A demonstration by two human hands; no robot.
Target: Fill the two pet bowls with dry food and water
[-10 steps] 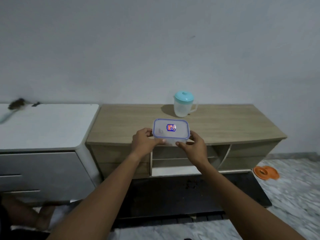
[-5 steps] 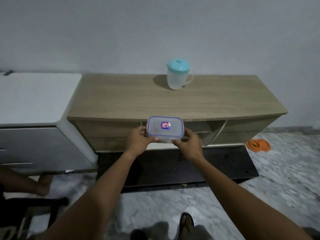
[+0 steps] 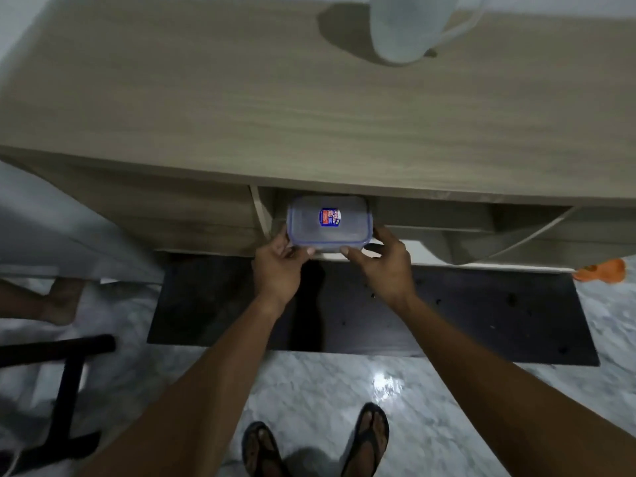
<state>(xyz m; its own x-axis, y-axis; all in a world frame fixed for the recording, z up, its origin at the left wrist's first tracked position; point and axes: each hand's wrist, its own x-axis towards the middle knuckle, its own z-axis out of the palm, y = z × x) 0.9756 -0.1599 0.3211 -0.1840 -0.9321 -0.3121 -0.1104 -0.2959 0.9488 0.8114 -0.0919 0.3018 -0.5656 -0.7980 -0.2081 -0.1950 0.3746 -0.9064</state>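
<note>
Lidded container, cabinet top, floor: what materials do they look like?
Container: clear plastic, blue-rimmed lid; see-through.
Cabinet top: wood-grain, matte, likely laminate; can't confirm.
Floor: glossy marble-look tile or stone; grey veining, bright glare.

You are looking at a dim, flat-lit scene with a cool grey cast and soft detail throughout. The brightest spot is a white glare patch on the marble floor (image 3: 387, 385) between your forearms, which suggests a light overhead. The jug (image 3: 406, 25) at the top edge throws a soft dark shadow to its left across the wooden cabinet top (image 3: 241, 98). The open compartment under that top sits in shade, and the black mat (image 3: 481, 315) swallows nearly all detail. Motion blur smears the left edge and the orange object (image 3: 602, 270) at right. Wide-angle distortion bows the cabinet's front edge and stretches your arms toward the bottom corners.
</note>
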